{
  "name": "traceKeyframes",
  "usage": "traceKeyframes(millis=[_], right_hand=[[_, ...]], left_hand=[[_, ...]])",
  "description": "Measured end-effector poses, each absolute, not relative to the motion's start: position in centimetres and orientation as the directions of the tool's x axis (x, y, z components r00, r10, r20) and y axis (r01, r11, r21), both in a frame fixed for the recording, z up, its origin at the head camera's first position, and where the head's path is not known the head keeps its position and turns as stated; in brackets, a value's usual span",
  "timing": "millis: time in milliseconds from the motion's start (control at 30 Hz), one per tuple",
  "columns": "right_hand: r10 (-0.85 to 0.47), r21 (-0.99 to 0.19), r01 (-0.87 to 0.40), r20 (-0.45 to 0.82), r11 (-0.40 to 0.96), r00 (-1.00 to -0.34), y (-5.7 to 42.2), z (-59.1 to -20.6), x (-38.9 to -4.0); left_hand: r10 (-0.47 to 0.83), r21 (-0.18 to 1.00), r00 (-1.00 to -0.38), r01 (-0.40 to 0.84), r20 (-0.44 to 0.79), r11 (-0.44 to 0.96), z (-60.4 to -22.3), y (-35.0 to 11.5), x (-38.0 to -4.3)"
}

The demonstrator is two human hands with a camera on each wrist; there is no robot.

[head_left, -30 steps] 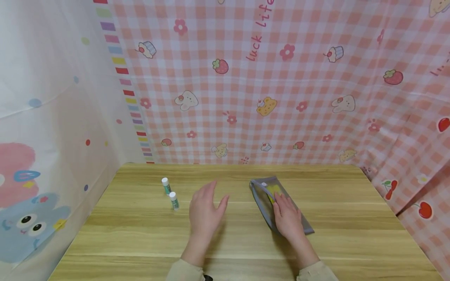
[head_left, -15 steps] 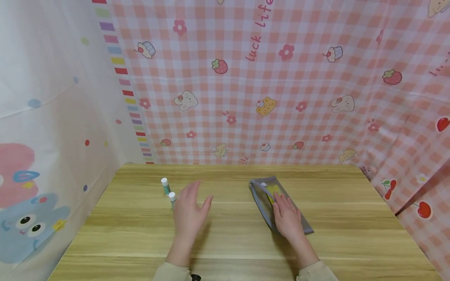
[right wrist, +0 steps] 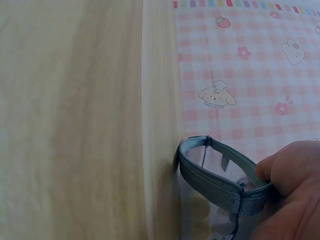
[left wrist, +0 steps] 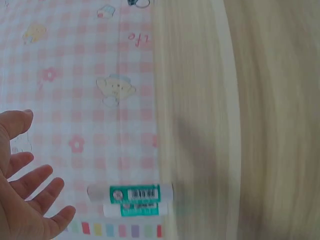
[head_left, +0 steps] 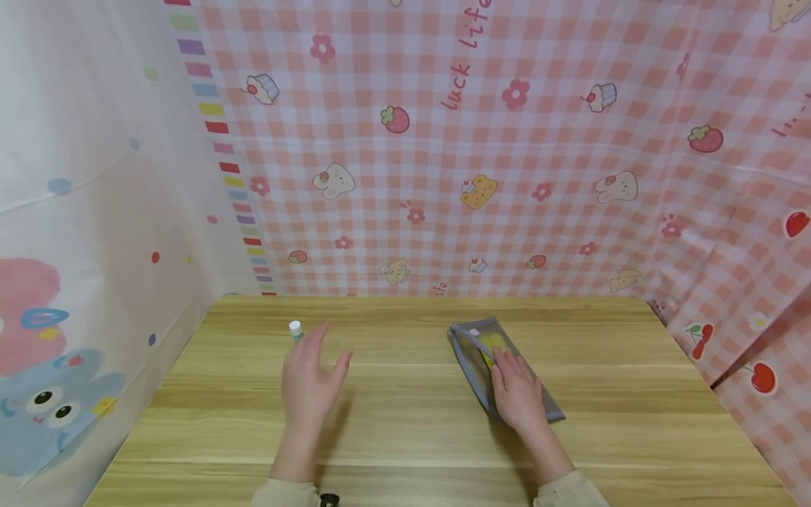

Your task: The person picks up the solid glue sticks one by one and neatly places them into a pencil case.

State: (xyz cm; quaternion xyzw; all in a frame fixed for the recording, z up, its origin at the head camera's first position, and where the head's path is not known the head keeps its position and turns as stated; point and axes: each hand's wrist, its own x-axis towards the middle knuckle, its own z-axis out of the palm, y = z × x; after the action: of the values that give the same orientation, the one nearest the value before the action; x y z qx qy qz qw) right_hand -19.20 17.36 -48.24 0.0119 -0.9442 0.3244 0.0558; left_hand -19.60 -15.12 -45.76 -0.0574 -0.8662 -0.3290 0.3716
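Note:
My left hand [head_left: 310, 380] is over the left half of the table, fingers spread and relaxed, holding nothing. Two glue sticks [left wrist: 142, 193] with white caps and green labels stand beyond its fingertips. In the head view one glue stick [head_left: 296, 328] shows its cap past the hand, which hides the other. On the right, my right hand [head_left: 518, 391] grips the side of a grey mesh zipper pouch [head_left: 474, 366]. Its mouth [right wrist: 210, 185] gapes in the right wrist view, with fingers at the rim. Something yellow [head_left: 493, 343] shows through the mesh.
The wooden table [head_left: 405, 436] meets a pink checked cloth [head_left: 405, 155] at its back edge. A white cloth [head_left: 127, 211] with cartoon prints hangs at the left, and more checked cloth [head_left: 747, 296] hangs at the right.
My left hand has moved left to the glue sticks and now covers the nearer one in the head view. The right hand and the pouch have stayed put.

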Motion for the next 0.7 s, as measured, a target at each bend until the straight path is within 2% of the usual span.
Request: traceKeyframes(millis=[200,500,700], right_hand=[[0.014,-0.609,-0.06,0.117,0.791,-0.993,17.3,-48.1,-19.1],[0.021,-0.604,-0.051,0.112,0.796,-0.994,17.3,-48.1,-19.1],[0.023,-0.606,-0.049,0.11,0.794,-0.994,17.2,-48.1,-19.1]], left_hand=[[-0.174,0.572,-0.725,0.347,0.666,0.744,-45.9,-16.5,-19.6],[-0.231,0.662,-0.778,0.291,0.584,0.691,-46.5,-18.5,-19.4],[-0.274,0.756,-0.839,0.222,0.47,0.616,-46.7,-19.6,-19.5]])
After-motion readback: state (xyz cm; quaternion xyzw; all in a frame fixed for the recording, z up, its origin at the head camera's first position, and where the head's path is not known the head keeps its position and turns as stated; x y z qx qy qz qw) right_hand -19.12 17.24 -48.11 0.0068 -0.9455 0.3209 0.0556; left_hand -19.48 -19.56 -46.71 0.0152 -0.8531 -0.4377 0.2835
